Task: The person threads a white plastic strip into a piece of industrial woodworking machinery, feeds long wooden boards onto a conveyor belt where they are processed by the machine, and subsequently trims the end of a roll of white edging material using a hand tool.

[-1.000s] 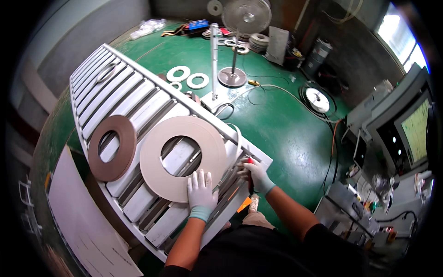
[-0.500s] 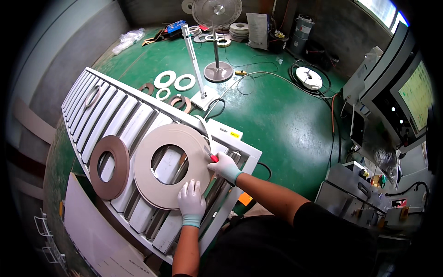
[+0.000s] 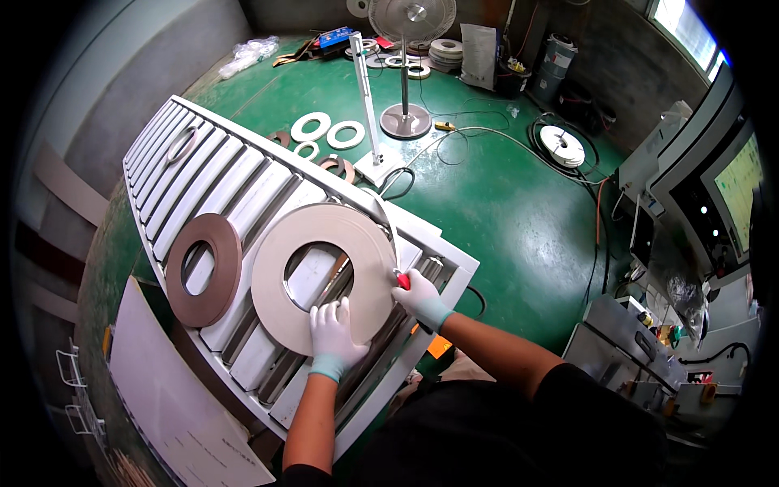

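Beige and flat, the roll (image 3: pixel 369 239) lies across the conveyor (image 3: pixel 464 280) toward its near end, between the two long edges, its hole baring the rollers beneath. The left hand (image 3: pixel 334 334), gloved, is laid with loosened fingers on the roll's near rim, fingertips beside the hole; it seems to press rather than grip. The right hand (image 3: pixel 422 299) is closed round a red tool (image 3: pixel 403 281), whose narrow tip sits by the roll's outer edge, toward the near right corner. A pale strip (image 3: pixel 393 223) arcs from the right long edge down to that tip; whether it joins the roll is hard to tell.

The likeliest trouble is a slip: if the tip is sharp, a hard push could send it across the roll's face, scoring the layers or reaching the left hand. Rollers may turn under a sideways push, and light pressure from one palm might not stop the roll skidding. The strip, being bent, could spring and snag the tool.

Just left, the brown roll (image 3: pixel 225 235) reaches the left long edge; a shove from its neighbour could tip it over. Beyond the right long edge, white rings (image 3: pixel 311 138) lie on the floor, well apart.
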A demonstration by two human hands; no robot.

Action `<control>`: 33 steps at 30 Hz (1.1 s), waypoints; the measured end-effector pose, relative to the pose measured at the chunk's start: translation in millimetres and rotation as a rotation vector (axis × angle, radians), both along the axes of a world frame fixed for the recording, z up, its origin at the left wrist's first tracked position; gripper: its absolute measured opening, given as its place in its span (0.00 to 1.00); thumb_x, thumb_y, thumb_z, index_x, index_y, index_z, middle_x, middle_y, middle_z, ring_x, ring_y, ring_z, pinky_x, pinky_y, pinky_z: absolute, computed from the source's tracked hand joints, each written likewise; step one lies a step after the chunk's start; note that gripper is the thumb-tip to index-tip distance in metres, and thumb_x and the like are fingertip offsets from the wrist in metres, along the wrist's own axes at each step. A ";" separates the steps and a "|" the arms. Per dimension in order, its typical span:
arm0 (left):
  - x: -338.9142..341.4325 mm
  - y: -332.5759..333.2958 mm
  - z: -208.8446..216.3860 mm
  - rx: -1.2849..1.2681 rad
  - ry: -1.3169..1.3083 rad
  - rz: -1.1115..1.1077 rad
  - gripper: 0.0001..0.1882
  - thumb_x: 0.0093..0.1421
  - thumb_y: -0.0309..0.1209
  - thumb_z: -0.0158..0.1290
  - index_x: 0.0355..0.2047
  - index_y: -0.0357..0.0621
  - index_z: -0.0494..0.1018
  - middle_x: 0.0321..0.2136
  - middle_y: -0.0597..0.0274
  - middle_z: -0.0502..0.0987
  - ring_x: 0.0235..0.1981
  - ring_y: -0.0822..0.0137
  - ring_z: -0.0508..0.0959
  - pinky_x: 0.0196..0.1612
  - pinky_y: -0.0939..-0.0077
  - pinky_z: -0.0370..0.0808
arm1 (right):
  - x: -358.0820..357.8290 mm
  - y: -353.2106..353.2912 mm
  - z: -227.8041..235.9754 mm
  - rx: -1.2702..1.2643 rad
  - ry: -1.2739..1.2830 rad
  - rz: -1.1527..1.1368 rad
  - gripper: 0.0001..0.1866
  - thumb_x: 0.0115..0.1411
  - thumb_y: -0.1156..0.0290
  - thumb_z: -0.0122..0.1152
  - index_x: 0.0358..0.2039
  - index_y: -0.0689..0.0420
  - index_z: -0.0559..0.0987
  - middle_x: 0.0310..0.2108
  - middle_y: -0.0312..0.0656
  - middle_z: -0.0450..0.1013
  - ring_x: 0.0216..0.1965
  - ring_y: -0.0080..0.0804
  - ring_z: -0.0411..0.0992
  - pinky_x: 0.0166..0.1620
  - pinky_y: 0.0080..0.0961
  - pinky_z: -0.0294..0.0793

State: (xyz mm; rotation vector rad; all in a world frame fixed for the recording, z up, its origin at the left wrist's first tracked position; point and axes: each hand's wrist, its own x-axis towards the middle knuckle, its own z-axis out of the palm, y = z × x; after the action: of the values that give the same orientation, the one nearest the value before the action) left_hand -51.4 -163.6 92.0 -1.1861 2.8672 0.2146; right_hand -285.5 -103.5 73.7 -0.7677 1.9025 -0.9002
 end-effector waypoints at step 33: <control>57.6 88.7 -15.6 -0.027 0.335 -0.057 0.26 0.55 0.33 0.61 0.56 0.44 0.75 0.59 0.46 0.73 0.62 0.40 0.69 0.65 0.41 0.65 | -4.9 22.8 13.5 -0.189 -0.397 -0.094 0.13 0.59 0.68 0.66 0.41 0.59 0.75 0.29 0.34 0.73 0.25 0.22 0.72 0.31 0.23 0.75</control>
State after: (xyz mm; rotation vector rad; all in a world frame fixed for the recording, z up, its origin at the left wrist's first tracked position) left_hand 6.2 -74.9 76.4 -1.1714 3.1929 0.4107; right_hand -290.4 -80.7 87.2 -0.5609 1.5278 -1.2066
